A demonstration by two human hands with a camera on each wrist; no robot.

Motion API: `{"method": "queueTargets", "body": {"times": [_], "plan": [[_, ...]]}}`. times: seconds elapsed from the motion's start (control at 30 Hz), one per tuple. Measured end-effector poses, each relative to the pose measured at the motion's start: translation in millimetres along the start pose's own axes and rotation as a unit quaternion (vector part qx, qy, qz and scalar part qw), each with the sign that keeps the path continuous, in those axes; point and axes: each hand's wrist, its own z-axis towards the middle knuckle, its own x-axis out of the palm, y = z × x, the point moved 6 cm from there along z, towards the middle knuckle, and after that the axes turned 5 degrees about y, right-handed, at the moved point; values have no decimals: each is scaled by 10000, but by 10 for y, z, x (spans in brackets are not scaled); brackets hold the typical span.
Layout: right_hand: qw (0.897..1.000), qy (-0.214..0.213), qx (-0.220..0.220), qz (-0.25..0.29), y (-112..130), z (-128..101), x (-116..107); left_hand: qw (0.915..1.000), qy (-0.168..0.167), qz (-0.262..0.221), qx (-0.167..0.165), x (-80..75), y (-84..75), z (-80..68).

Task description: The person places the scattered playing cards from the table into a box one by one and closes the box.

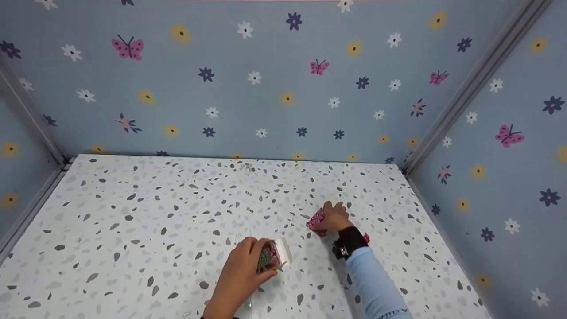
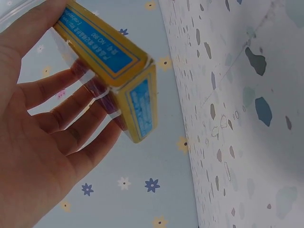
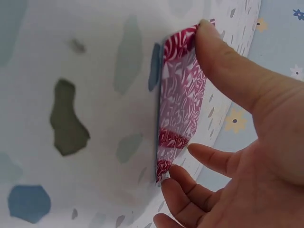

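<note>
Left hand (image 1: 241,272) is gripping a small yellow-and-blue box (image 2: 124,71), fingers curled round its sides, holding it just above the speckled desk (image 1: 146,212); in the head view the box's open white end is facing away from the palm. Right hand (image 1: 334,217) is pinching a pink patterned card stack (image 3: 178,95), thumb on one end and fingers near the other, its edge touching the desk. The stack is lying well apart from the left hand.
</note>
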Motion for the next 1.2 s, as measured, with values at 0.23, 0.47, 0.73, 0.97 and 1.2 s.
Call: {"method": "queueTargets", "body": {"times": [0.23, 0.47, 0.73, 0.97, 1.2], "plan": [[10000, 47, -19, 41, 42, -81, 108, 9999, 15, 79, 70, -7, 0, 9], [9993, -259, -284, 12, 167, -167, 174, 10000, 29, 45, 60, 6, 5, -6], [9869, -420, -1310, 844, 335, -355, 138, 9999, -83, 0, 87, 23, 2, 2], [9666, -57, -1384, 2156, 402, -591, 95, 10000, -40, -33, 74, 53, 5, 0], [9298, 47, -1874, 3168, 546, -905, -10, 10000, -5, -40, 8, 59, 24, 6]]}}
